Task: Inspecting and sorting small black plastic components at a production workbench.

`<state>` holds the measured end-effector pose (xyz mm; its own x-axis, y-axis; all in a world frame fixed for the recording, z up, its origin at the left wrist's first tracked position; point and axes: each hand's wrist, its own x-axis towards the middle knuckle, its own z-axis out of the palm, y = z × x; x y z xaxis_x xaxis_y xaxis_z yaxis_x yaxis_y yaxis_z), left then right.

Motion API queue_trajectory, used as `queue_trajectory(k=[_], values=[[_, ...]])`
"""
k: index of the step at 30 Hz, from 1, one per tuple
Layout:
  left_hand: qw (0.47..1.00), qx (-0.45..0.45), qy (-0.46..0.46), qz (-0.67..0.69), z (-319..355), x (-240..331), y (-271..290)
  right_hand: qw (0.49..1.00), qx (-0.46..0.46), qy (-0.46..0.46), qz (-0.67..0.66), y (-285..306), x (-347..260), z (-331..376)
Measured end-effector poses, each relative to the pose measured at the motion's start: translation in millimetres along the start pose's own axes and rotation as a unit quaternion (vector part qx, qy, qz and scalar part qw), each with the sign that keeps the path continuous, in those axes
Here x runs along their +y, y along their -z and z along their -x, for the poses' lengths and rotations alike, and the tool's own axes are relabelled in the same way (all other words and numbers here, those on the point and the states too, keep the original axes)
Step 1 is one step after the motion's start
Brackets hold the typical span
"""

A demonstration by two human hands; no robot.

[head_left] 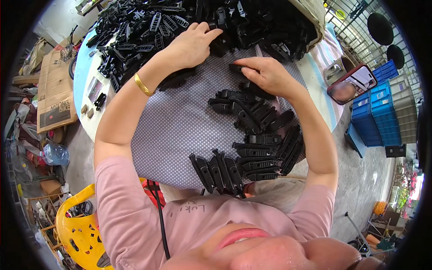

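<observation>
My left hand [194, 44] reaches over the edge of a large heap of black plastic parts [155, 22] at the far side of the table. Its fingers are spread among the parts, and its thumb is hidden. My right hand [268, 77] is closed on a black plastic piece [236, 68], which shows at the fingertips. Below the right hand, longer black plastic assemblies [246, 116] lie loosely piled on the dotted grey cloth [171, 130]. Nearer to me, several similar assemblies [216, 171] lie side by side in rows.
A phone [353, 84] leans against a metal tin [338, 68] at the table's right. An open sack [312, 15] spills black parts at the back. Blue crates [373, 112] stand right of the table; a yellow chair [83, 229] is at lower left. A black cable [161, 220] hangs down my front.
</observation>
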<state>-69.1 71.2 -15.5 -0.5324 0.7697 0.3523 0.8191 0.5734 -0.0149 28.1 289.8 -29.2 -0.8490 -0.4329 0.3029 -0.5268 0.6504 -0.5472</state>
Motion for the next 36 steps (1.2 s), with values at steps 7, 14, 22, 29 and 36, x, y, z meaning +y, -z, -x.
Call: queue_trajectory(k=[7, 14, 22, 29, 36], values=[[0.998, -0.020, 0.028, -0.055, -1.9, 4.6, -2.0, 0.998, 0.031, -0.055, 0.015, -2.4, 2.5, -0.9], [0.993, -0.035, 0.081, -0.079, -10.2, 4.4, 5.5, 1.000, -0.009, -0.011, 0.024, 6.5, -1.2, 1.3], [0.984, 0.029, 0.064, -0.163, -6.2, 9.9, 11.4, 1.000, 0.011, 0.002, 0.025, 3.5, 2.3, 1.1], [0.992, -0.067, 0.076, -0.075, -3.7, -17.4, 26.4, 0.999, 0.021, 0.006, 0.028, 6.0, 1.9, -1.5], [0.997, 0.016, 0.076, -0.010, -9.4, -21.5, 35.3, 0.999, 0.024, 0.003, 0.039, 7.9, 1.6, -1.7]])
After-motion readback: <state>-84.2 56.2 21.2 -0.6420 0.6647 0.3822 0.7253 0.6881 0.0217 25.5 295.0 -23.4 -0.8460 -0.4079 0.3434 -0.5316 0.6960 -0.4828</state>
